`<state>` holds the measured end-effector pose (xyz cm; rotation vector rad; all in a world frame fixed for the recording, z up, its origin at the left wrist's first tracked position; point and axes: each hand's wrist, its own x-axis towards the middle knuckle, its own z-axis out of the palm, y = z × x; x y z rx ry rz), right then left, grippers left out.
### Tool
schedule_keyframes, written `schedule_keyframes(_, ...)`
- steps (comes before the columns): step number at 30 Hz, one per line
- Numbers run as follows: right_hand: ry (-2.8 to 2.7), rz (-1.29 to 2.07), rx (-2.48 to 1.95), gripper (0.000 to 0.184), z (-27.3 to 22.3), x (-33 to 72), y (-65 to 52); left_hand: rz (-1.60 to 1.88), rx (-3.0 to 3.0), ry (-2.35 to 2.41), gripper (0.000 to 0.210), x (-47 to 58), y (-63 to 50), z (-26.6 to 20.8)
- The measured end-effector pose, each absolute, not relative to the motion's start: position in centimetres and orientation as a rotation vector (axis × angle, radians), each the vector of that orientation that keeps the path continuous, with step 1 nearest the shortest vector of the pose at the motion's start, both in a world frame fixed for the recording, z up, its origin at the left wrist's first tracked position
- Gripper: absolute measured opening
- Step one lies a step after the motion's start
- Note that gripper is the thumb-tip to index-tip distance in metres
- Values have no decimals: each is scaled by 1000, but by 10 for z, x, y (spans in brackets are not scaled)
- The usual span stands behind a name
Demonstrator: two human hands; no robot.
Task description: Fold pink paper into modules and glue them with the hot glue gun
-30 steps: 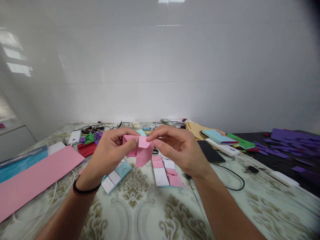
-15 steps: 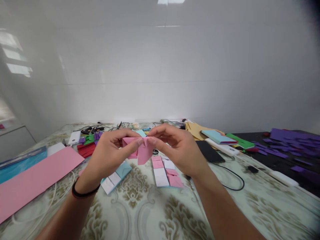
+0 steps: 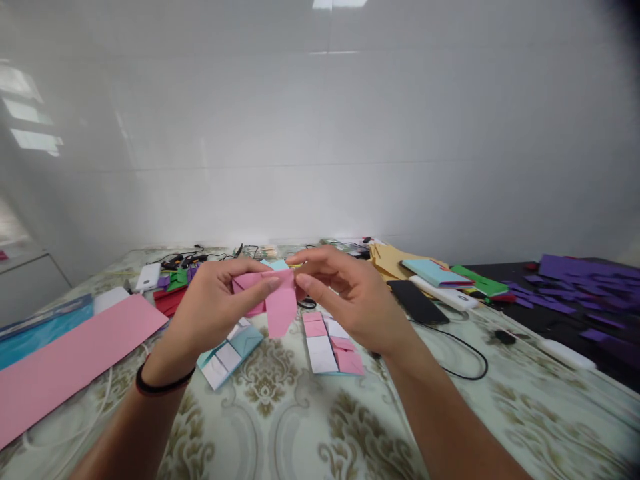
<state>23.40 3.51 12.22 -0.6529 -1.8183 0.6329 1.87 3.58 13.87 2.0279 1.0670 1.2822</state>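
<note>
A folded piece of pink paper (image 3: pixel 281 303) is held up above the table, with one flap hanging down. My left hand (image 3: pixel 215 303) pinches it, thumb across the front and fingers behind. At the paper's right edge, the bent fingers and thumb of my right hand (image 3: pixel 350 293) close on its upper corner; the fingertips are partly hidden. Below the hands lie a folded pink-and-white paper piece (image 3: pixel 323 353) and, to the left, a light-blue-and-white one (image 3: pixel 230 357). A light-blue paper (image 3: pixel 276 265) shows just behind the hands.
At left lies a long pink sheet (image 3: pixel 75 360) beside a blue packet (image 3: pixel 45 327). Red folded paper (image 3: pixel 169 301) is behind it. On the right are a black phone (image 3: pixel 417 301), a white power strip (image 3: pixel 445 293), yellow paper (image 3: pixel 393 260), a cable (image 3: pixel 485 363) and purple paper pieces (image 3: pixel 575 280).
The pink paper has moved slightly left and turned, so its hanging flap shows wider. My right thumb and fingers have shifted from its middle fold to its right edge.
</note>
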Motion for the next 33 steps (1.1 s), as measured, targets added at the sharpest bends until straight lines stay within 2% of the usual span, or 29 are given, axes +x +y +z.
schedule_keyframes(3,-2002,588,-533,31,125,238,36,1356,1896,1058,23,16,37,139)
schedule_keyframes(10,-2089,462,-489,22,124,237,40,1317,1826,988,20,16,38,138)
schedule_keyframes(14,-2066,457,-477,6,123,237,42,1311,1823,971,18,18,37,139)
schedule_keyframes(18,-2035,472,-521,18,124,238,41,1223,1746,885,17,20,36,140)
schedule_keyframes(23,-1877,646,-648,19,123,236,38,1200,1698,816,15,22,36,139)
schedule_keyframes(26,-1794,728,-663,26,121,235,38,1210,1708,808,11,22,35,139)
schedule_keyframes(33,-1796,717,-755,19,122,234,38,1034,1823,867,6,16,39,136)
